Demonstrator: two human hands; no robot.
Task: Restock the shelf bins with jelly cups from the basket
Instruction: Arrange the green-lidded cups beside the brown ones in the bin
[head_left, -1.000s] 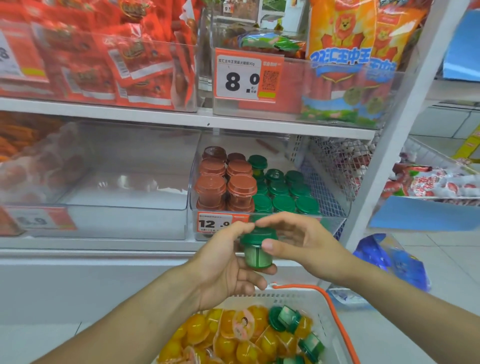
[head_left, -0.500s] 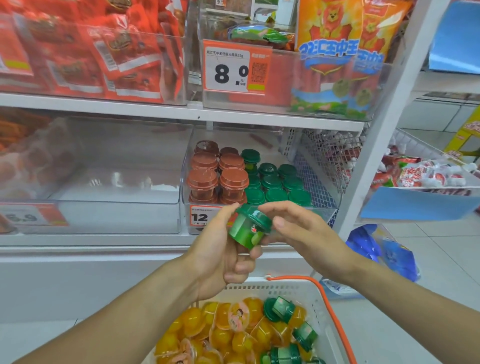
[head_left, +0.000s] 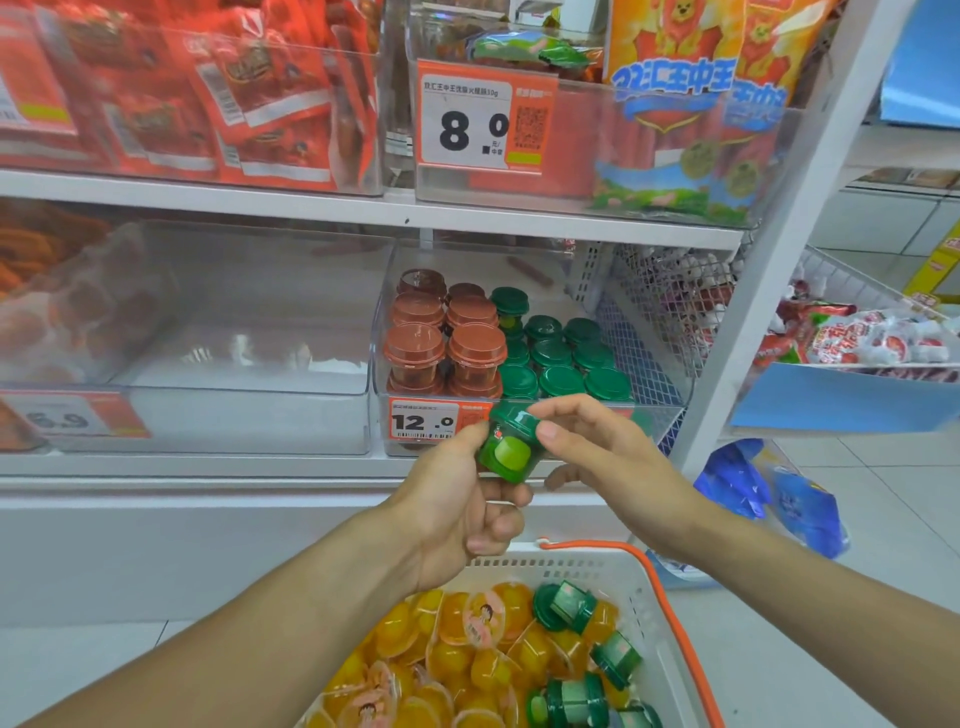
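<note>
**Green cup held between both hands at the bin front**

I see my left hand (head_left: 462, 512) curled around a green jelly cup (head_left: 508, 444), tilted, its grip closed on the cup's lower side. My right hand (head_left: 597, 452) pinches the cup's lid from 3 o'clock, thumb and forefinger on it. The cup sits just in front of the clear shelf bin (head_left: 660, 415), which holds brown cups (head_left: 444, 348) and green cups (head_left: 561, 364). At 6 o'clock, the white basket (head_left: 644, 587) carries yellow and green cups.
</note>
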